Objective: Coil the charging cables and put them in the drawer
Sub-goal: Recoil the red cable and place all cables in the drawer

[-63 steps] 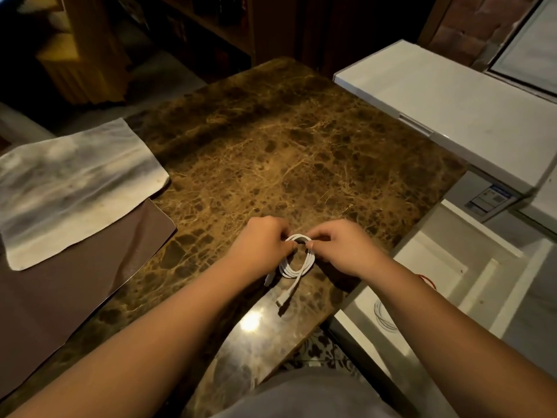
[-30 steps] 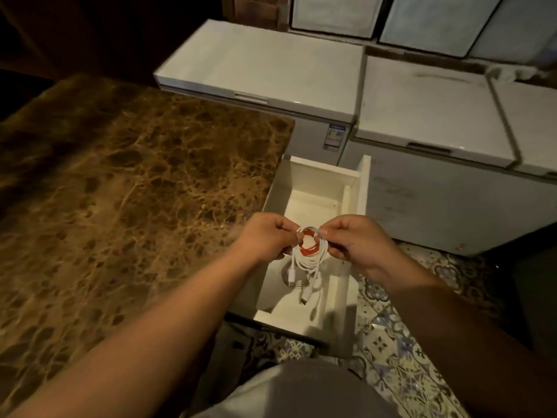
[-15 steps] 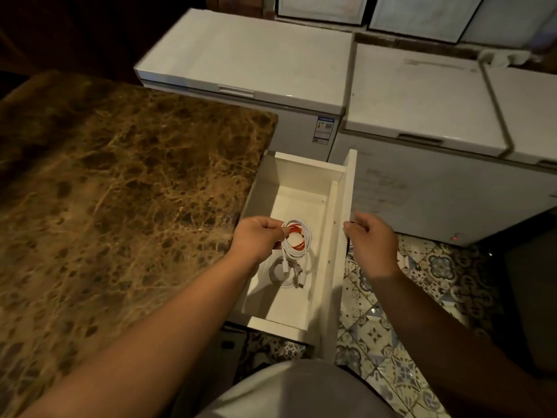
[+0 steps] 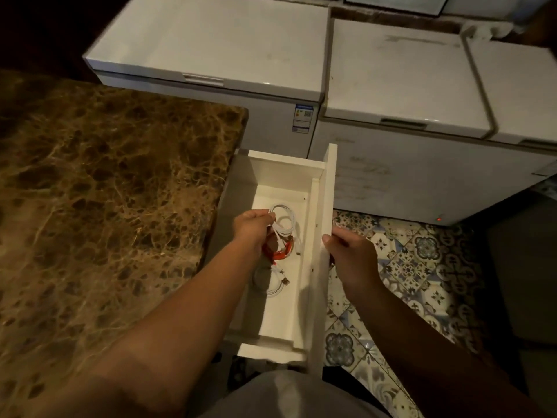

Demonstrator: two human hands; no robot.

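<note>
A brown marble counter with pale veining fills the left half of the view, its right edge running alongside an open white drawer. Beyond them stand white chest freezers: the nearer chest freezer carries an energy label on its front corner, and a second chest freezer sits just beside it on the right, with a small red indicator light low on its front. Patterned blue-and-white floor tiles show to the right of the drawer. Inside the drawer lie three coiled charging cables in a row: a white cable coil farthest in, an orange cable coil in the middle and partly under it, and another white coil nearest the person, with a USB plug lying across its right side. The left hand reaches down into the drawer, its fingers curled and pinching the farthest white coil at its left side; whether that coil is resting on the drawer bottom or held slightly above it cannot be told. The right hand is at the drawer's front panel, fingers bent over the panel's top edge and gripping it.
</note>
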